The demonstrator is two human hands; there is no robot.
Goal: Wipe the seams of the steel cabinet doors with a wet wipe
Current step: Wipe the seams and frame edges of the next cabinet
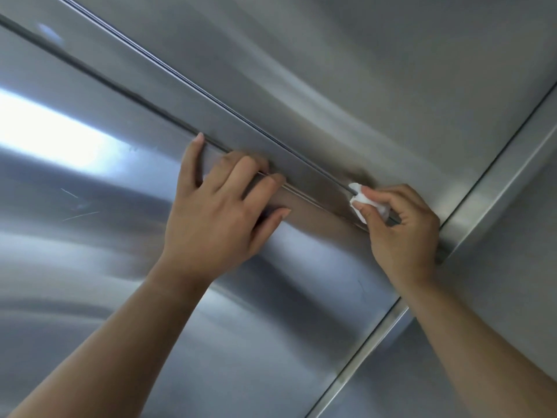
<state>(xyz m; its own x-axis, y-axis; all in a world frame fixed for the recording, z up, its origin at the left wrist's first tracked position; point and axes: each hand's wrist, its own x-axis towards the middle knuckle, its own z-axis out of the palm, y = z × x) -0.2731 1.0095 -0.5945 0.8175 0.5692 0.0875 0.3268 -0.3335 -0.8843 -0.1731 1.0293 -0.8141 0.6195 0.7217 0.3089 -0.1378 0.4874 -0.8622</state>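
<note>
Inspecting the steel cabinet front at close range, we find two brushed door panels meeting along a dark seam (pixel 229 107) that runs diagonally from upper left to lower right. We record the right hand (pixel 404 233) at the lower end of that seam. Its grip is clamped on a bunched white wet wipe (pixel 355 197), which is pinched between thumb and fingertips and pressed onto the seam line. The left hand (pixel 211 212) lies on the near door panel (pixel 90 236), with the thumb stretched out to a second groove (pixel 105 82). Its fingers bend over the panel's folded edge (pixel 301 176), and its grip is closed on that edge. Just right of the wipe, a steel frame strip (pixel 497 191) crosses the seam's end. A bright reflection marks the near panel at left.
</note>
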